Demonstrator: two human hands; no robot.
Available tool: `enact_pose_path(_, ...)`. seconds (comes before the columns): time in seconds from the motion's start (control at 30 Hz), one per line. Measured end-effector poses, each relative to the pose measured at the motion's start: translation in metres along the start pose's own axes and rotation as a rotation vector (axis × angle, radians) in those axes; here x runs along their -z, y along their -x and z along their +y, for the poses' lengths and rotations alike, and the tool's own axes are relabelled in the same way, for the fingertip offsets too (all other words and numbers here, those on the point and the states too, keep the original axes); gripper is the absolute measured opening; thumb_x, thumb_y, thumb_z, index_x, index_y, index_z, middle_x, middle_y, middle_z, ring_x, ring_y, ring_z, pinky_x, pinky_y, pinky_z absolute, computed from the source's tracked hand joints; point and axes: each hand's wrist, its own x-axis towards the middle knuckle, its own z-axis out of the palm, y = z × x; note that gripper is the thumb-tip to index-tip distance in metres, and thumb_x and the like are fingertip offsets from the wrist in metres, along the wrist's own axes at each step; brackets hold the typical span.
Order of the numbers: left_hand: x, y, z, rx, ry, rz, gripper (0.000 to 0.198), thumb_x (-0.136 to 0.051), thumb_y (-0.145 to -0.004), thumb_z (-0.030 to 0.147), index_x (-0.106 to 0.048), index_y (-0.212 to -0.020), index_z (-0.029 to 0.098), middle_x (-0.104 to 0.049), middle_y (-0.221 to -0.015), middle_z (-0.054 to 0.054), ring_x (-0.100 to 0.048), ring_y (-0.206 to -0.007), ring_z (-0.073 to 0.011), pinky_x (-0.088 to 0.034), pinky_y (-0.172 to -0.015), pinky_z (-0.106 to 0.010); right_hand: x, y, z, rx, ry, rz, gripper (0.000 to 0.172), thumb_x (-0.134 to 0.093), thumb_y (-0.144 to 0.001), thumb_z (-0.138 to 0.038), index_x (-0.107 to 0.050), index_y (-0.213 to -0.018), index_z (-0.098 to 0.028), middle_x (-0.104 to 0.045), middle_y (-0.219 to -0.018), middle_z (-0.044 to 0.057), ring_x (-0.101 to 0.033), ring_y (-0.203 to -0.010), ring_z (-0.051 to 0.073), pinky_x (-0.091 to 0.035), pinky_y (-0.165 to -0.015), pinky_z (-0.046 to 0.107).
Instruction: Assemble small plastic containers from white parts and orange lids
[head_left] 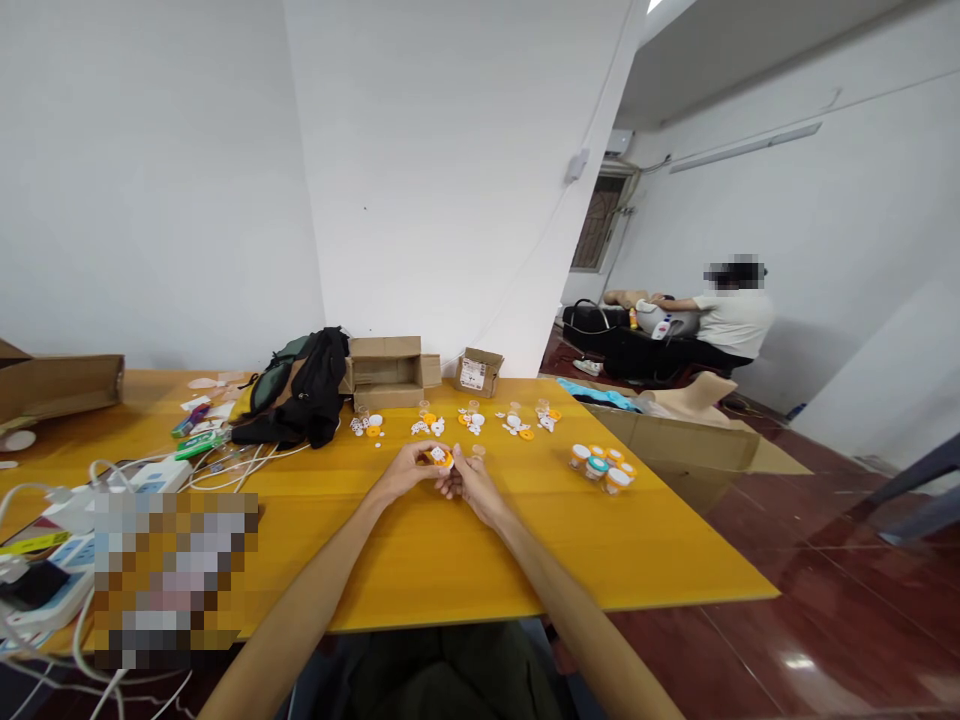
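Note:
Both my hands meet over the middle of the yellow table (pixel 450 560). My left hand (pixel 409 467) pinches a small orange lid with white pieces on it (pixel 440 458). My right hand (pixel 474 484) touches the same lid from the right, fingers curled against it. Just behind the hands lie several loose small orange lids, white pieces and tiny clear cups (pixel 472 420) in a row. To the right stands a cluster of small closed jars (pixel 602 466) with orange and teal lids.
A black backpack (pixel 300 390) and open cardboard boxes (pixel 386 370) sit at the table's back. Power strips and white cables (pixel 112 480) crowd the left. A large cardboard box (pixel 675 440) stands by the right edge. A person (pixel 731 315) sits far right.

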Motion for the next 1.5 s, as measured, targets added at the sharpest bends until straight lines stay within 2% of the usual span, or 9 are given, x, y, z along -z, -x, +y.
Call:
enact_pose_path(0.13, -0.001, 0.000, 0.001, 0.002, 0.064, 0.045, 0.041, -0.085, -0.058, 0.038, -0.073, -0.090, 0.016, -0.068, -0.084, -0.002, -0.059, -0.081, -0.0178, -0.045, -0.080, -0.029, 0.006, 0.006, -0.001, 0.289, 0.494, 0.145, 0.069, -0.027, -0.089, -0.075, -0.055, -0.056, -0.021, -0.059, -0.052, 0.005, -0.055, -0.049, 0.017, -0.047, -0.052, 0.029)
enact_pose_path(0.23, 0.000, -0.001, 0.000, 0.024, 0.094, 0.086, 0.040, -0.086, -0.055, 0.032, -0.073, -0.089, 0.016, -0.069, -0.085, -0.002, -0.060, -0.082, -0.0179, -0.046, -0.080, -0.028, 0.013, 0.009, -0.003, 0.552, 0.842, 0.367, 0.049, -0.034, -0.096, -0.055, -0.062, -0.073, -0.022, -0.066, -0.072, 0.008, -0.061, -0.068, 0.022, -0.049, -0.065, 0.033)
enact_pose_path(0.3, 0.001, -0.002, -0.002, 0.043, 0.085, 0.116, 0.040, -0.086, -0.054, 0.030, -0.073, -0.089, 0.016, -0.068, -0.085, -0.002, -0.059, -0.082, -0.0177, -0.046, -0.079, -0.028, 0.019, 0.009, -0.003, 0.644, 1.005, 0.477, 0.036, -0.037, -0.098, -0.040, -0.065, -0.087, -0.022, -0.068, -0.087, 0.011, -0.062, -0.082, 0.025, -0.049, -0.074, 0.036)
enact_pose_path(0.4, 0.003, -0.004, -0.006, 0.075, 0.053, 0.137, 0.038, -0.084, -0.055, 0.029, -0.073, -0.089, 0.016, -0.068, -0.085, -0.002, -0.059, -0.080, -0.0176, -0.046, -0.078, -0.028, 0.029, 0.004, 0.001, 0.674, 1.197, 0.549, 0.024, -0.045, -0.093, -0.025, -0.064, -0.106, -0.021, -0.066, -0.108, 0.014, -0.059, -0.097, 0.028, -0.048, -0.086, 0.042)
enact_pose_path(0.5, 0.004, -0.005, -0.013, 0.099, 0.029, 0.140, 0.037, -0.081, -0.055, 0.026, -0.073, -0.090, 0.016, -0.067, -0.083, -0.001, -0.058, -0.077, -0.0160, -0.045, -0.075, -0.027, 0.039, 0.001, 0.009, 0.566, 1.296, 0.525, 0.026, -0.049, -0.087, -0.013, -0.065, -0.105, -0.024, -0.067, -0.107, 0.013, -0.060, -0.094, 0.028, -0.049, -0.082, 0.041)
enact_pose_path(0.63, 0.005, -0.009, -0.023, 0.103, -0.010, 0.126, 0.037, -0.081, -0.055, 0.024, -0.073, -0.090, 0.016, -0.064, -0.076, 0.001, -0.055, -0.071, -0.0138, -0.044, -0.070, -0.025, 0.043, -0.002, 0.010, 0.433, 1.192, 0.479, 0.025, -0.049, -0.085, -0.010, -0.066, -0.097, -0.024, -0.069, -0.093, 0.010, -0.065, -0.085, 0.025, -0.051, -0.076, 0.037)
enact_pose_path(0.83, 0.007, -0.013, -0.032, 0.034, -0.067, 0.124, 0.032, -0.081, -0.055, 0.023, -0.074, -0.086, 0.015, -0.064, -0.077, 0.000, -0.054, -0.071, -0.0139, -0.045, -0.071, -0.026, 0.034, -0.002, -0.003, 0.494, 0.612, 0.386, 0.022, -0.052, -0.087, -0.034, -0.063, -0.100, -0.022, -0.072, -0.096, 0.008, -0.068, -0.088, 0.024, -0.056, -0.076, 0.036)
enact_pose_path(0.97, 0.007, -0.013, -0.033, 0.034, -0.059, 0.119, 0.027, -0.081, -0.056, 0.021, -0.074, -0.081, 0.015, -0.063, -0.077, 0.001, -0.056, -0.071, -0.0139, -0.046, -0.072, -0.026, 0.028, 0.000, -0.006, 0.431, 0.418, 0.285, 0.027, -0.060, -0.080, -0.045, -0.062, -0.095, -0.022, -0.073, -0.090, 0.007, -0.070, -0.086, 0.024, -0.057, -0.074, 0.036)
enact_pose_path(1.5, 0.000, -0.009, -0.023, 0.110, 0.122, -0.019, 0.038, -0.089, -0.048, 0.024, -0.073, -0.081, 0.014, -0.069, -0.077, -0.001, -0.059, -0.073, -0.0157, -0.048, -0.080, -0.031, 0.024, 0.004, -0.006, 0.359, 0.371, 0.045, 0.027, -0.069, -0.073, -0.043, -0.065, -0.090, -0.023, -0.075, -0.095, 0.006, -0.072, -0.087, 0.022, -0.058, -0.082, 0.037)
